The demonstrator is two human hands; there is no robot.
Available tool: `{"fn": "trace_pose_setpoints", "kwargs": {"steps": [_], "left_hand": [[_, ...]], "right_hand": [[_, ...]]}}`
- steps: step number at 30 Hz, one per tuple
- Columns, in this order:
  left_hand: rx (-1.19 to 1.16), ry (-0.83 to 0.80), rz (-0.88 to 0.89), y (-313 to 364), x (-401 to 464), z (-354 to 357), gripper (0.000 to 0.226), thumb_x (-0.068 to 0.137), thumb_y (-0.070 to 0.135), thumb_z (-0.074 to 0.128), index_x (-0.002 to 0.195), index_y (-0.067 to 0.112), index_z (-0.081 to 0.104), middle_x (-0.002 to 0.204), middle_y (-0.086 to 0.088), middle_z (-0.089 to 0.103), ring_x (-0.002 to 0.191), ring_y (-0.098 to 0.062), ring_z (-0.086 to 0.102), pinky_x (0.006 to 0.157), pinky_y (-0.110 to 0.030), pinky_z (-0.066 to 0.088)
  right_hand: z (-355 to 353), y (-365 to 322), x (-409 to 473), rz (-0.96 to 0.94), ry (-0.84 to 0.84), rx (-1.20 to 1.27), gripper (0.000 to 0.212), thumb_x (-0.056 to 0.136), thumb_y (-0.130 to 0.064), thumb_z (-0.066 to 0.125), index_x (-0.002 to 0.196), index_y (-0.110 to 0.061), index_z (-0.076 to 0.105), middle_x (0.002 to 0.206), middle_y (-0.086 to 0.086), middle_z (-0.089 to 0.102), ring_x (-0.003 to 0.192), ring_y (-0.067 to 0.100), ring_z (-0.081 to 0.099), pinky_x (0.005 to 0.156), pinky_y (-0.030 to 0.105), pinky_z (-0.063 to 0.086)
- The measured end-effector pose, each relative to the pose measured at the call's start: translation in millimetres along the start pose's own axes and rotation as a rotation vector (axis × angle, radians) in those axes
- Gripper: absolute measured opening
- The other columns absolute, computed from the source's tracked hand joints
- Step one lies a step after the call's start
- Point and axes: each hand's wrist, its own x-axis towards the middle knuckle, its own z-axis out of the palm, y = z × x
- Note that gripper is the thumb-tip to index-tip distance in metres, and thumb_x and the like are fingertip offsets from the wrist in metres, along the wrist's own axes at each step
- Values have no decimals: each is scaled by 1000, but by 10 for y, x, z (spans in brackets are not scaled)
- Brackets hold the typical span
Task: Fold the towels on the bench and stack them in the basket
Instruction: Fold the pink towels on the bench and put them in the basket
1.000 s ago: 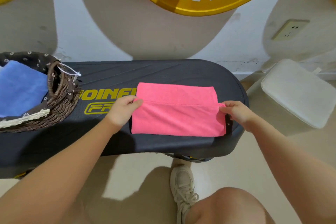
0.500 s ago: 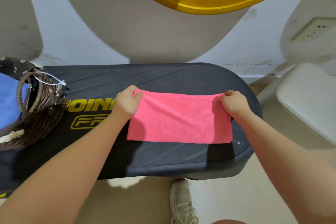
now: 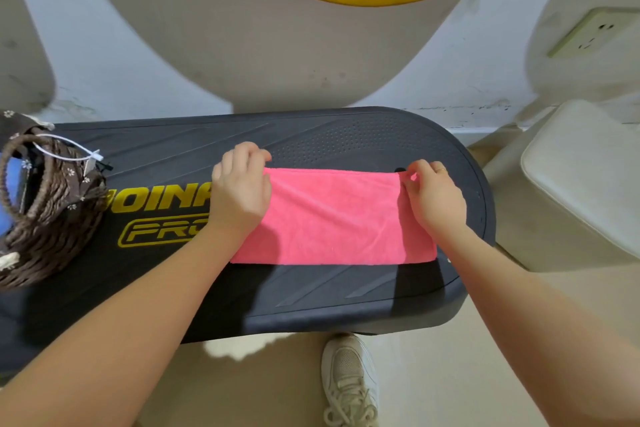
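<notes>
Up close, the left hand [image 3: 240,189] curls its fingers over the far left corner of the pink towel [image 3: 334,218], pinching the cloth there, and the right hand [image 3: 434,196] pinches the far right corner between thumb and fingertips, a thin ring showing on 1 finger. Both hands rest at the towel's far edge, with the forearms reaching in from the near side. Between them the towel lies flat as a folded rectangle on the black bench [image 3: 346,291], its near edge straight and parallel to the bench's front rim. Yellow lettering on the bench runs partly under the left wrist. At the left end of the bench stands the brown woven basket [image 3: 48,218], with a blue towel [image 3: 14,184] just visible inside it, well apart from the pink one. Below the bench, a pale sneaker [image 3: 349,380] stands on the floor, and a white cushion [image 3: 585,173] sits off to the right.
</notes>
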Motion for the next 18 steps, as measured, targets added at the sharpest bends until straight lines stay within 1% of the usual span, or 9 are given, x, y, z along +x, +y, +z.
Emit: {"fn": "trace_pose_setpoints", "kwargs": {"steps": [2,3,6,8,10,12,14,16,18], "left_hand": [[-82,7,134,67,-93,52,17,73,9,43,85,9,55,92,-13,60,83,-20,42,72,-32,31],[-108,-22,166,100,-154,98,15,73,9,42,83,11,52,90,-13,61,82,-19,43,73,-32,33],[-118,-204,106,149,-292,226,27,76,19,40,94,8,58,104,-18,64,99,-27,60,85,-36,48],[-97,-299,57,142,-301,258,41,79,26,39,102,1,62,118,-21,61,108,-35,61,92,-49,46],[-62,-334,56,141,-278,236,47,81,29,37,109,-1,61,127,-21,56,115,-37,57,98,-50,40],[-37,-355,61,131,-273,211,53,83,33,36,117,-2,58,135,-21,50,121,-37,52,102,-47,34],[8,-365,68,112,-269,201,60,84,38,35,125,-3,52,138,-20,47,124,-36,49,104,-45,30],[84,-354,79,82,-256,218,62,85,41,37,127,-3,51,135,-20,50,122,-35,51,102,-46,33],[143,-357,56,46,-222,222,63,86,43,37,126,-3,52,132,-19,53,120,-34,54,101,-47,38]], "right_hand": [[5,4,42,33,-1,48,25,96,-27,45,115,-11,52,121,13,49,95,36,56,69,34,37],[1,3,69,47,-9,60,26,95,-27,47,115,-10,53,120,13,49,98,36,56,70,33,37],[-18,-25,151,73,-31,81,22,93,-23,51,109,-9,59,116,15,51,100,36,55,72,32,37],[-34,-44,180,73,-33,88,19,92,-19,51,104,-8,61,112,16,52,98,37,54,70,32,36],[-56,-41,194,74,-19,72,18,93,-18,50,102,-8,61,111,16,53,98,37,54,70,32,35],[-81,-17,215,93,4,95,18,93,-17,47,103,-7,59,111,17,57,96,36,53,70,32,34],[-94,5,237,141,4,136,19,94,-17,44,104,-7,56,108,18,59,86,31,50,68,32,34],[-83,2,241,170,-22,128,20,96,-19,41,104,-6,54,108,18,59,83,29,48,67,33,34],[-68,-39,236,184,-30,81,20,96,-18,41,106,-6,52,112,19,57,91,34,52,68,35,36]]}}
